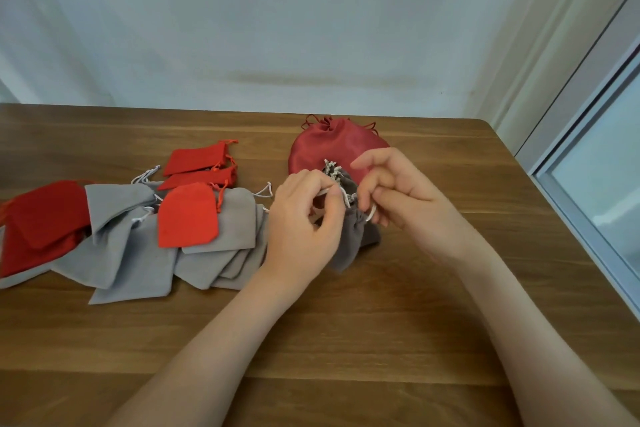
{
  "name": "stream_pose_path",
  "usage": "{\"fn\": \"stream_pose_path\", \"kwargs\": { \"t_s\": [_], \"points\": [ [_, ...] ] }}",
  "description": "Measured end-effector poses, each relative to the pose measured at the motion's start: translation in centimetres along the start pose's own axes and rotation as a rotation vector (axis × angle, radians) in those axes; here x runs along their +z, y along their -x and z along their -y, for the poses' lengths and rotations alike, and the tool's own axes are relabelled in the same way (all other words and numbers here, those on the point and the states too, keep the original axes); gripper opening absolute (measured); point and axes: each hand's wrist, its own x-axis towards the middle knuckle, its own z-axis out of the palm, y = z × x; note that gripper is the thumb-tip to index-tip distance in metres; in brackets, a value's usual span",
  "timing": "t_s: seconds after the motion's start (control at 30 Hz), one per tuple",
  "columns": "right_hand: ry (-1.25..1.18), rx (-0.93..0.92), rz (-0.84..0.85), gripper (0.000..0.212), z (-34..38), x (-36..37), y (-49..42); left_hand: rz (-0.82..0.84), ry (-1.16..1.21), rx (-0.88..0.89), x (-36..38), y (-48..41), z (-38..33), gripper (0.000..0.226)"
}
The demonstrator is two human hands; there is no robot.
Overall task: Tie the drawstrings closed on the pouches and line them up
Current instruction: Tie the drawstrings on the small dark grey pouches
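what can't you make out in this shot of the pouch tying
Head view: whether the cord on the dark grey pouch is knotted; fingers of the left hand and right hand cover it.
Head view: satin red pouch, near part behind both hands.
Head view: the far-left red pouch, cut off by the frame edge.
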Motion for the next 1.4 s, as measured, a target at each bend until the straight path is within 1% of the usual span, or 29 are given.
{"fn": "stream_pose_path", "kwargs": {
  "t_s": [0.07,0.13,0.2,0.23,0.33,0.5,0.6,0.7,0.77,0.83,0.9,0.93,1.03,1.17,1.3,1.4],
  "points": [
    [0.1,0.023,0.028,0.026,0.0,0.6,0.1,0.045,0.034,0.01,0.1,0.1,0.1,0.018],
    [0.15,0.054,0.009,0.025,0.1,1.0,0.2,0.079,0.022,0.038,0.2,0.2,0.1,0.02],
    [0.143,0.07,-0.021,0.021,0.2,1.2,0.1,0.078,-0.021,0.083,0.2,0.3,0.1,0.021],
    [0.14,0.075,-0.02,0.018,0.3,1.1,0.0,0.074,-0.039,0.097,0.2,0.4,0.1,0.018],
    [0.137,0.097,-0.025,0.014,0.5,1.1,-0.1,0.052,-0.042,0.051,0.2,0.5,-0.1,0.007],
    [0.119,0.126,-0.057,0.011,0.6,1.3,-0.1,0.042,-0.054,0.041,0.2,0.7,-0.2,0.005],
    [0.096,0.134,-0.04,0.009,0.6,1.3,0.0,0.043,-0.075,0.076,0.1,0.6,-0.3,0.008],
    [0.16,0.126,-0.004,0.007,0.6,1.2,0.1,0.025,-0.083,0.092,0.0,0.4,-0.3,0.02],
    [0.199,0.128,0.009,0.007,0.6,1.3,0.1,-0.014,-0.056,0.051,0.1,0.2,-0.2,0.028],
    [0.21,0.126,-0.006,0.007,0.5,1.3,0.1,-0.019,0.02,-0.087,0.3,0.2,-0.2,0.029],
    [0.199,0.113,-0.041,0.007,0.3,1.3,0.1,0.044,0.135,-0.238,0.8,0.5,-0.6,0.024],
    [0.19,0.103,-0.057,0.007,0.3,1.3,0.0,0.07,0.167,-0.272,0.9,0.6,-0.9,0.024],
    [0.191,0.074,-0.102,0.005,0.3,1.2,0.0,0.073,0.185,-0.286,1.0,0.7,-1.5,0.022],
    [0.194,0.04,-0.17,0.005,0.2,1.3,0.0,0.026,0.202,-0.279,0.9,0.7,-1.7,0.011],
    [0.194,0.002,-0.222,0.008,0.1,1.4,-0.2,0.05,0.239,-0.297,0.8,0.7,-1.7,0.01],
    [0.209,-0.014,-0.244,0.011,0.0,1.4,-0.2,0.083,0.264,-0.332,0.8,0.6,-1.3,0.017]
  ]
}}
